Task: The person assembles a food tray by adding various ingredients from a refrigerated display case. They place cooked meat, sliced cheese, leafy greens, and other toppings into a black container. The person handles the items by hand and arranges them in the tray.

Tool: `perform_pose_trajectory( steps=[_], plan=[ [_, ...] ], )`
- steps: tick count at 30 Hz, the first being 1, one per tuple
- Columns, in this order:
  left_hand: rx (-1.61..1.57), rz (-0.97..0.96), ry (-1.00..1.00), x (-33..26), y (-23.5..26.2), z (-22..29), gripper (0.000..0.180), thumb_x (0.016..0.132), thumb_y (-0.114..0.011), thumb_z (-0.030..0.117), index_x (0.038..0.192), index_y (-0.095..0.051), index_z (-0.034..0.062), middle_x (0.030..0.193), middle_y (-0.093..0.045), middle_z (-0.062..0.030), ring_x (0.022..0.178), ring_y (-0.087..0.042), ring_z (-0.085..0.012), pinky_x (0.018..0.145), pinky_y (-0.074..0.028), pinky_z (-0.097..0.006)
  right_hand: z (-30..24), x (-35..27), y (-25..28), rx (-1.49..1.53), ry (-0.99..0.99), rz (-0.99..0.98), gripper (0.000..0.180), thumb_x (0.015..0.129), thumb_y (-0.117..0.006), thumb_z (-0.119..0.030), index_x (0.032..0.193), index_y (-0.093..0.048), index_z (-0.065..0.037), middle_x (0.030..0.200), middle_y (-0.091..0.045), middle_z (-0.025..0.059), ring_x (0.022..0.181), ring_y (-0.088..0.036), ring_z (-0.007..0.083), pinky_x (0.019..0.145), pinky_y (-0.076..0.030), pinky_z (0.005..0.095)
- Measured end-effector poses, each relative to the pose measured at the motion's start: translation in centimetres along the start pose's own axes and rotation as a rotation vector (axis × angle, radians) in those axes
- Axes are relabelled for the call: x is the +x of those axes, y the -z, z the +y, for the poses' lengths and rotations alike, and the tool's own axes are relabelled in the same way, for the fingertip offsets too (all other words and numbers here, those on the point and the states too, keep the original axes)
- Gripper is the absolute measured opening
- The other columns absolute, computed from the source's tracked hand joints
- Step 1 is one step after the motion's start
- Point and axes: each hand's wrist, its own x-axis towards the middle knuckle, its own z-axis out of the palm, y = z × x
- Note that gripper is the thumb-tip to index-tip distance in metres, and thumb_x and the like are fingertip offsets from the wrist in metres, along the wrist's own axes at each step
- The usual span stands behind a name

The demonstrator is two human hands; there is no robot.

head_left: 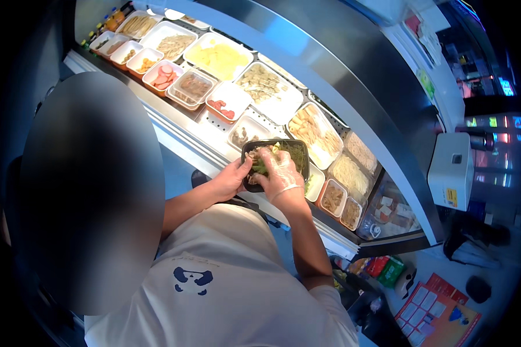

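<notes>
Along the near edge of the long food table [215, 123], we hold a black bowl [252, 187] that looks light and fairly stiff, best gripped by its walls. Its leafy greens [296, 153] seem soft and easily bruised; our left hand [233, 177] closes its fingers on the bowl's left side, while our gloved right hand [280, 172] spreads half-curled fingers among them, its grip unclear.

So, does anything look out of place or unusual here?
One small oddity: the right hand wears a clear glove, while the left hand, holding the black container, looks bare. I see no clear spill.
</notes>
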Motion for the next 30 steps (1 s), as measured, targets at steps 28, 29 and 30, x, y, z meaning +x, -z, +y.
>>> perform_pose_trajectory(
  steps=[28, 29, 30],
  plan=[
    [-0.053, 0.053, -0.117, -0.2, 1.3, 1.5, 0.055, 0.106, -0.056, 0.041, 0.148, -0.044, 0.0076, 0.142, -0.059, -0.0094, 0.129, -0.061, -0.0231, 0.106, -0.056, -0.043, 2.7, 1.7, 1.4, 0.471, 0.128, 0.317, 0.023, 0.088, -0.070, 0.004, 0.110, -0.074, -0.003, 0.109, -0.072, 0.0151, 0.097, -0.071, 0.0311, 0.085, -0.057, 0.0366],
    [-0.047, 0.047, -0.121, -0.2, 1.4, 1.4, 0.054, 0.106, -0.057, 0.039, 0.148, -0.044, 0.0074, 0.142, -0.059, -0.0095, 0.129, -0.061, -0.0235, 0.106, -0.056, -0.044, 2.6, 1.7, 1.4, 0.439, 0.161, 0.282, 0.023, 0.088, -0.070, 0.002, 0.110, -0.074, -0.003, 0.110, -0.073, 0.0152, 0.098, -0.071, 0.0311, 0.086, -0.057, 0.0374],
    [-0.041, 0.041, -0.125, -0.2, 1.5, 1.3, 0.053, 0.106, -0.058, 0.036, 0.148, -0.044, 0.0072, 0.142, -0.059, -0.0096, 0.129, -0.062, -0.0238, 0.106, -0.056, -0.044, 2.7, 1.8, 1.3, 0.407, 0.194, 0.246, 0.023, 0.089, -0.071, 0.001, 0.111, -0.074, -0.004, 0.111, -0.074, 0.0153, 0.098, -0.072, 0.0311, 0.086, -0.057, 0.0381]
  ],
)
